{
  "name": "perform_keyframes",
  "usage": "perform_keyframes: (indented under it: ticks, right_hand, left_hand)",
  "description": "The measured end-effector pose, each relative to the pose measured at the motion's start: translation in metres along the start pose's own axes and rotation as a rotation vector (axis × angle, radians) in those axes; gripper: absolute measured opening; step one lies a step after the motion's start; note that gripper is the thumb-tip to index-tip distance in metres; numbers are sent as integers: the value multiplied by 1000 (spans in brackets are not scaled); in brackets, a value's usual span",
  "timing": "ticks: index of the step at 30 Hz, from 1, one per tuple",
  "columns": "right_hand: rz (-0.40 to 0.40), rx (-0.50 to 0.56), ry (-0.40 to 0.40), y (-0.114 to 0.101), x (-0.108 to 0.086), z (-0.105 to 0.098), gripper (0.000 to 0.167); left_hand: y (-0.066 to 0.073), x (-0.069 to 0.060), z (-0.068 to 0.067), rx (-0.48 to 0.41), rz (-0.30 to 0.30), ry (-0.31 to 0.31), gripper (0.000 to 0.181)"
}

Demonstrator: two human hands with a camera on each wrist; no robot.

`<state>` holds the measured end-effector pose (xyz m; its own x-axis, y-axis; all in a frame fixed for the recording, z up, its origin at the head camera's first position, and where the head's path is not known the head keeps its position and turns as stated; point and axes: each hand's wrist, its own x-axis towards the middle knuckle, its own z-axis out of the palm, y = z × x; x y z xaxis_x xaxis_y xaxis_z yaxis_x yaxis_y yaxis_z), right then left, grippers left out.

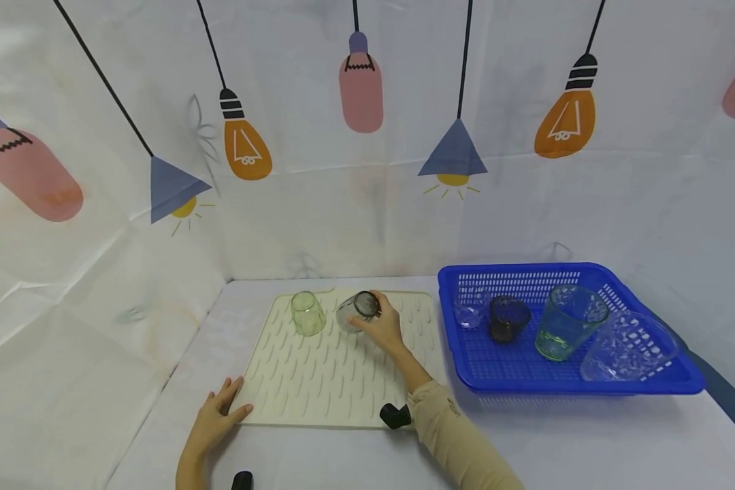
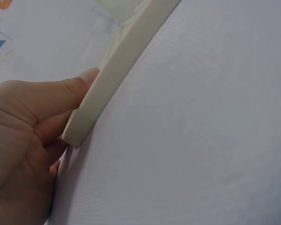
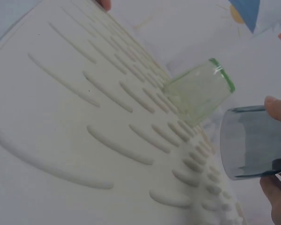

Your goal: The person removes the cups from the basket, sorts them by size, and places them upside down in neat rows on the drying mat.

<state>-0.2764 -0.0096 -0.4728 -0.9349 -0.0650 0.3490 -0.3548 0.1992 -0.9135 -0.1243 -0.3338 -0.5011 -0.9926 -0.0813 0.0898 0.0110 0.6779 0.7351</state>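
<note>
My right hand [image 1: 380, 323] grips a grey tinted glass [image 1: 352, 314] between thumb and fingers, over the back of a cream ridged drying mat [image 1: 318, 395]. The glass is tilted, its darker end toward my fingers; in the right wrist view, its near rim shows apart from the mat. To its left, a pale green glass [image 3: 199, 91] stands on the mat with its thick green base up. My left hand [image 1: 214, 418] holds the mat's front left corner. In the left wrist view, my thumb [image 2: 90, 75] lies against the mat's edge and the other fingers are partly hidden.
Right of the mat sits a blue plastic basket [image 1: 465, 381] with a small clear glass [image 1: 469, 309], a dark glass [image 1: 508, 318], a large greenish glass [image 1: 569, 320] and a clear patterned glass [image 1: 627, 347]. A white curtain [image 1: 318, 224] with printed lamps hangs behind the white table [image 1: 318, 463].
</note>
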Motion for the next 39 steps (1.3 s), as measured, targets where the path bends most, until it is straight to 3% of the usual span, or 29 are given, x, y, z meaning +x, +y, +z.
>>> perform_keyframes:
  ticks: [13,39]
  right_hand:
    - [-88,-76,-70,6,8,19,71]
    - [3,-235,-273,-1,20,32,78]
  left_hand:
    - [-1,1,1,9,18,16,66]
    - [-1,-1,1,3,20,20,66]
